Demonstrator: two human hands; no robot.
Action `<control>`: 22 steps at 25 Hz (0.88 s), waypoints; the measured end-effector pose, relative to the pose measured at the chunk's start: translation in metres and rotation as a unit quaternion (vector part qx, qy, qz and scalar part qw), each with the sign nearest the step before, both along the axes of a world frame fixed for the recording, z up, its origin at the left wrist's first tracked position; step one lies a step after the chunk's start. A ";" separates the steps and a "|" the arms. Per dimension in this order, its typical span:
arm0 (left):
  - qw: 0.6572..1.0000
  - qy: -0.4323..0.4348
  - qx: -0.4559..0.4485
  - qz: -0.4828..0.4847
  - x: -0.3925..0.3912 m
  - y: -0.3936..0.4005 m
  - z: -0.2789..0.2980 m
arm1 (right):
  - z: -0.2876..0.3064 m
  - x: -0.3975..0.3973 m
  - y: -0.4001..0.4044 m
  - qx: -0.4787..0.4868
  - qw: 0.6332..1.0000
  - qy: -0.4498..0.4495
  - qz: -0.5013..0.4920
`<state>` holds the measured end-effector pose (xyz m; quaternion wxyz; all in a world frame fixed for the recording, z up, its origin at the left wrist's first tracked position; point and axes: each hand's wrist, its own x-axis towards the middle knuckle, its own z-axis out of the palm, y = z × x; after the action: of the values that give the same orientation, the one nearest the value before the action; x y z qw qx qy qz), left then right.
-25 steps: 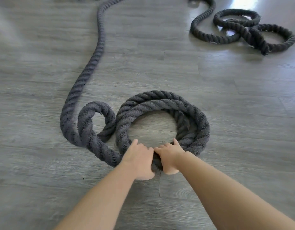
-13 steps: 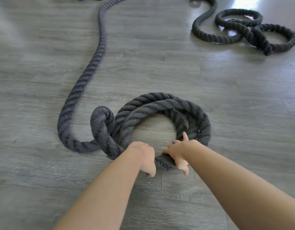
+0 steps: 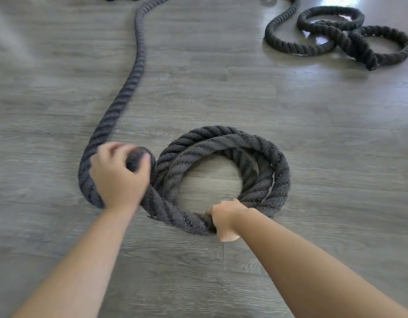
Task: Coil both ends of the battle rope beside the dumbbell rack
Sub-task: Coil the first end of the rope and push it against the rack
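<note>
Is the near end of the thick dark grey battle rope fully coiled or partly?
Partly. Stacked loops form the near coil, but a long stretch lies uncoiled across the floor.

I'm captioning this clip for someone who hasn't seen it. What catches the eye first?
A thick grey rope coil sits mid-floor, the right hand gripping its near edge. The left hand grips a raised loop just left of it. A looser second coil lies at the far right.
</note>
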<state>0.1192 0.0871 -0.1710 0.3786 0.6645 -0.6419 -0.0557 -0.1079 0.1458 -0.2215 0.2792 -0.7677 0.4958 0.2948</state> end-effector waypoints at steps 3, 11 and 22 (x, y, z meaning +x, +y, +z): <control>0.743 0.503 0.420 0.133 0.021 -0.037 0.004 | 0.002 0.002 0.000 -0.007 1.000 0.004 0.003; 0.734 0.580 0.350 -0.040 -0.028 -0.053 0.012 | 0.015 0.004 -0.002 -0.014 0.998 0.013 0.058; 0.894 -0.262 0.337 -0.139 -0.081 -0.059 -0.037 | 0.026 0.002 0.002 -0.011 0.993 0.051 0.104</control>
<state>0.0377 0.0283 -0.2079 -0.0615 0.6469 -0.7462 -0.1445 -0.1062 0.1474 -0.1957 0.2130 -0.8023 0.4296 0.3555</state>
